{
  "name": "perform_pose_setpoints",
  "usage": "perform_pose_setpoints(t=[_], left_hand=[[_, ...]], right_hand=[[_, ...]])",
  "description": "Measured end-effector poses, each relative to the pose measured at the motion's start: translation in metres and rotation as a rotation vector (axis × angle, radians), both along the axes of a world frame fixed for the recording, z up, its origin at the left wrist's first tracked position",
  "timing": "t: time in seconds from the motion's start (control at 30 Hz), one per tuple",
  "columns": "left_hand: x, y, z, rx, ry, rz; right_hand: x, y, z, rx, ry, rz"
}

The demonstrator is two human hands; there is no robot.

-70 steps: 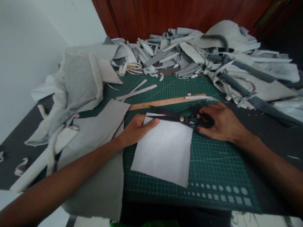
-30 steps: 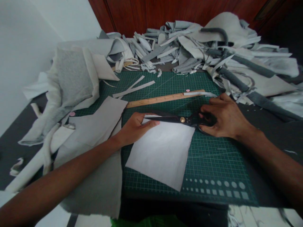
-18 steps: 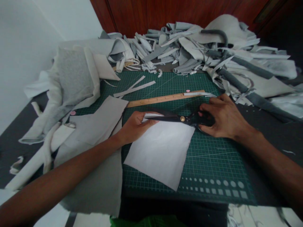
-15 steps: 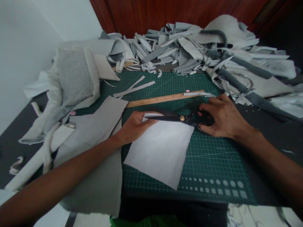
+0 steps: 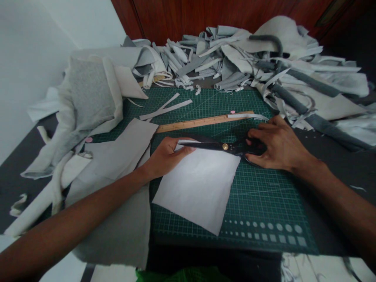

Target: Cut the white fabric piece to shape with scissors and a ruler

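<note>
Apparently trimming the white sheet along its far edge — pinching it in the left hand, gripping scissors in the right hand — next, likely needs careful snipping.

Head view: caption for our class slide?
Left hand pinches a white sheet; right hand holds black scissors along its far edge.

Scissors: one. Green mat: one. Pink discs: two.

One head-worn view, forward and downward
</note>
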State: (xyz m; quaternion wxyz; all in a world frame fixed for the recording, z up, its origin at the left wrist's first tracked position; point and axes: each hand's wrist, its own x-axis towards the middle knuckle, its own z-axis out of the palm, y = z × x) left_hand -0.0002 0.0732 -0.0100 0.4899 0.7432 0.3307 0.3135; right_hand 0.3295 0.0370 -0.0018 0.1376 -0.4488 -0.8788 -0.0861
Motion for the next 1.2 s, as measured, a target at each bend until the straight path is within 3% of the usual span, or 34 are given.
perform_pose_setpoints(t=[0.47,0.77,1.2], left_hand=[[-0.0004,0.0003,0.0028,0.118,0.079,0.061],[-0.0010,-0.0010,0.0000,0.044,0.048,0.022],[-0.0016,0.0011,0.0022,0.042,0.050,-0.021]], right_hand=[[0.0010,0.0001,0.0019,0.066,0.027,0.036],[-0.0004,-0.0007,0.0038,-0.134,0.016,-0.027],[0.0029,0.0021,0.0006,-0.207,0.081,-0.016]])
